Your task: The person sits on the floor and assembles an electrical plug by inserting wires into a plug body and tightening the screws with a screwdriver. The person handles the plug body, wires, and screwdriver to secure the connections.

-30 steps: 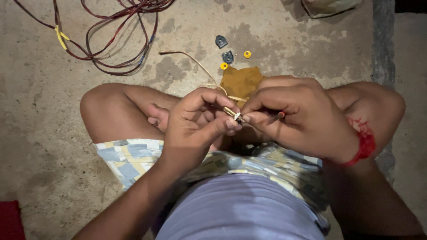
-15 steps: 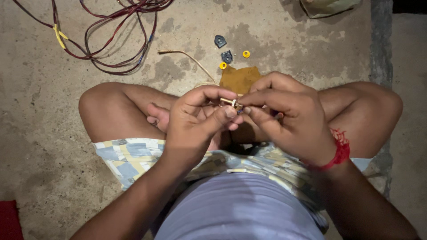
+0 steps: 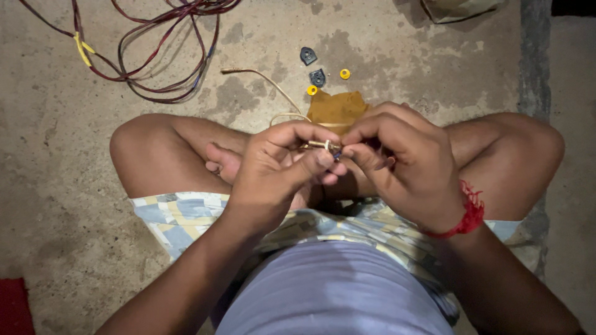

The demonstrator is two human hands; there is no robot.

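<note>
left hand (image 3: pixel 279 170), right hand (image 3: pixel 397 161) both pinch small metal part (image 3: pixel 323 146) | floor: wire coil (image 3: pixel 161 62), yellow rings (image 3: pixel 312 90), dark caps (image 3: pixel 317 77), brown cloth (image 3: pixel 335 108)

Bare concrete floor (image 3: pixel 74 205), rough, stained w/ darker patches; dim light, brightest at centre. Raised concrete strip (image 3: pixel 534 68) runs along right side. Red mat corner (image 3: pixel 13 307) at lower left.
</note>
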